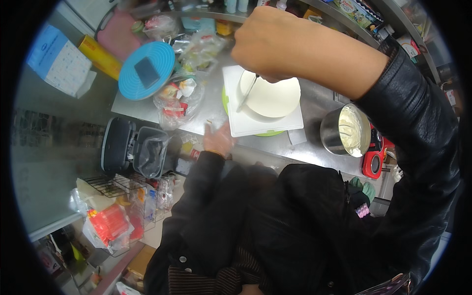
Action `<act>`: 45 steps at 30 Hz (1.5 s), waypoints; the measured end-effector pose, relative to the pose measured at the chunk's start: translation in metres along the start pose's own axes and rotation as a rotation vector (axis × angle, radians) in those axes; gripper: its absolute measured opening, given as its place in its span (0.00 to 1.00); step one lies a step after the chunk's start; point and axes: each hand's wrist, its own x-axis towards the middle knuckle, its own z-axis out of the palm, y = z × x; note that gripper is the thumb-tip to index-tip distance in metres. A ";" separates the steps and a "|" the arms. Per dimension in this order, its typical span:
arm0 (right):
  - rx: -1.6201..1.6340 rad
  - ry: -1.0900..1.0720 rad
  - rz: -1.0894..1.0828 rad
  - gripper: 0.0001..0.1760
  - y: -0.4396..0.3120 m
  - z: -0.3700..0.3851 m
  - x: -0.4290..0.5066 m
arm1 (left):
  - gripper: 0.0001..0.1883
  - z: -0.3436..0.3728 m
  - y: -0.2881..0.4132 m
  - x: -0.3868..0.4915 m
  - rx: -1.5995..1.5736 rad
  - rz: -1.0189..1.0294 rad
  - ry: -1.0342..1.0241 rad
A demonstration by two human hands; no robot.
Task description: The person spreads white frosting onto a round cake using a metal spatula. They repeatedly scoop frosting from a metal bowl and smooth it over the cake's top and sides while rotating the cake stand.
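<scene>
A round cake covered in smooth white cream [274, 97] stands on a square white board [239, 127], which lies on a green turntable [271, 133]. My right hand [263, 44] is raised over the cake's far edge, closed on a spatula [247, 94] whose thin blade slants down along the cake's left side. At the board's near left corner is my left hand [220, 139], fingers spread and somewhat blurred; whether it touches the board or the turntable I cannot tell. To the right, a steel mixing bowl [330, 132] holds whipped white cream [350, 129].
A blue turntable [162, 59] with a dark rectangular object on it stands at the back left, beside plastic bags [180, 105]. A red appliance [372, 164] is right of the bowl. Below the steel table's edge sits an open grey bin [164, 162]. Crowded shelves [354, 20] line the back.
</scene>
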 end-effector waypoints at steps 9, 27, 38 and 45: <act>0.036 0.215 -0.042 0.04 -0.002 0.013 -0.011 | 0.61 0.022 0.011 0.002 0.030 0.119 0.045; 0.084 0.227 -0.079 0.03 -0.010 0.009 -0.006 | 0.60 0.004 0.003 -0.014 0.010 0.028 -0.108; 0.075 0.228 -0.058 0.02 -0.012 0.009 -0.017 | 0.61 0.004 0.025 0.010 -0.150 0.172 -0.151; 0.092 0.204 -0.068 0.03 -0.012 0.011 -0.019 | 0.62 0.001 0.000 0.000 0.087 -0.043 -0.054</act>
